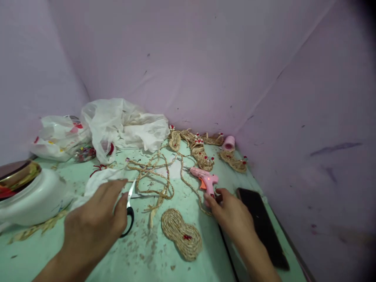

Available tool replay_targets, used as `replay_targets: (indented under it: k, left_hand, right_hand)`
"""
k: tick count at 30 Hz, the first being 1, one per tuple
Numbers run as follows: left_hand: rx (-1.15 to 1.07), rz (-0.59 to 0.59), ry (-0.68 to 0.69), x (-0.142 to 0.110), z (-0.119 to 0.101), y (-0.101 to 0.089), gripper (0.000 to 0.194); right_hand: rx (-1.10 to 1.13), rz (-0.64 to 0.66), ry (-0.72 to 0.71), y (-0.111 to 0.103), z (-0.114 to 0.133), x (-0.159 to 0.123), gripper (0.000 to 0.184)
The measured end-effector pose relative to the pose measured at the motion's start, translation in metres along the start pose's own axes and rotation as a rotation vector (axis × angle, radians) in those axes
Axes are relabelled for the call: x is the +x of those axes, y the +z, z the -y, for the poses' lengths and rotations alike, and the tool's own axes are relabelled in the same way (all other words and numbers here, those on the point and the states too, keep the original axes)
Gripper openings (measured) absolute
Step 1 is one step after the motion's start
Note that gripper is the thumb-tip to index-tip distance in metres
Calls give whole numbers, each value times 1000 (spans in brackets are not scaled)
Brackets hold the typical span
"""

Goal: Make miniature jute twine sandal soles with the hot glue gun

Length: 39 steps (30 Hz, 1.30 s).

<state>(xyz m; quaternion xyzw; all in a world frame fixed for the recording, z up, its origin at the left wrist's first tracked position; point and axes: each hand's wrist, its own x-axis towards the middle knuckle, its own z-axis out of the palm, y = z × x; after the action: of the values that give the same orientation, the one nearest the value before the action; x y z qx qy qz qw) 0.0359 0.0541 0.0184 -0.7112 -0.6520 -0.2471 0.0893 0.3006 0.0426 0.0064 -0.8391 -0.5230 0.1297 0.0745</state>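
My right hand (230,211) has its thumb and fingers closed around the bottom of the handle of a pink hot glue gun (205,178). The gun has an orange trigger and a small lit light, and its nozzle points left. My left hand (95,221) hovers by the scissors (130,217), thumb and forefinger apart; it partly hides their black handles. Between my hands lies a coiled, braided straw piece (181,235), shaped like a figure eight, with a small red decoration. Beyond it, a loose braided straw cord (155,176) is tangled on the green table.
Several finished-looking straw pieces with red and white beads (201,156) lie along the back wall, near a pink spool (228,143). Plastic bags (123,125) fill the back left. A white pot (38,199) stands left, a black phone (263,227) right.
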Motion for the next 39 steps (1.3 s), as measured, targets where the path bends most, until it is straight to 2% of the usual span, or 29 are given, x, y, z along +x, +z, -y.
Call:
replay_targets:
  k: [4,7,10,13,16,19,21,23,25,27,29,32,33,35,37,39]
  left_hand:
    - [-71,61,104,-12,8,15,22]
    - [-136,74,129,-16,17,18,21]
    - [-247,64,179,-17,13,18,19]
    - [-317,152,383,-14,-10,18,21]
    - [-265,353,622,-4,-49,19,29]
    - [-197,519,690,9,-90,22,14]
    - [-197,610,743,16,-112,28,30]
    - [-184,666,816,19,-126,37,29]
    - [-169,662,854,21,-130,48,30]
    - [-146,603,798,25,-124,54,46]
    - [-90,521,615,36,-107,53,63]
    - [150,428,197,65,-61,35,61]
    - [176,376,143,77,-43,27,61]
    - [226,288,-90,99,-8,11,69]
    - [236,215,-171,114,21,1,79]
    - [279,244,-213,121,35,-4,72]
  right_hand:
    - [-54,-4,-29,7,11,9,31]
    - [11,-78,-11,8,2,13,31]
    - [173,-184,39,3,-11,13,34]
    - [314,-285,85,-5,-18,11,33]
    - [373,-326,111,-11,-18,8,32]
    - [384,-308,112,-12,-17,6,33]
    - [370,-294,101,-10,-17,6,32]
    - [356,-278,90,-7,-17,6,32]
    - [355,-266,90,-6,-17,7,33]
    - [371,-249,91,-5,-17,7,35]
    - [384,-218,101,-5,-17,7,36]
    - [377,-179,118,-2,-16,8,35]
    - [370,-175,117,0,-16,8,34]
    - [365,-177,111,3,-14,9,33]
    - [364,-177,106,6,-12,9,32]
    - [363,-173,110,6,-10,9,32]
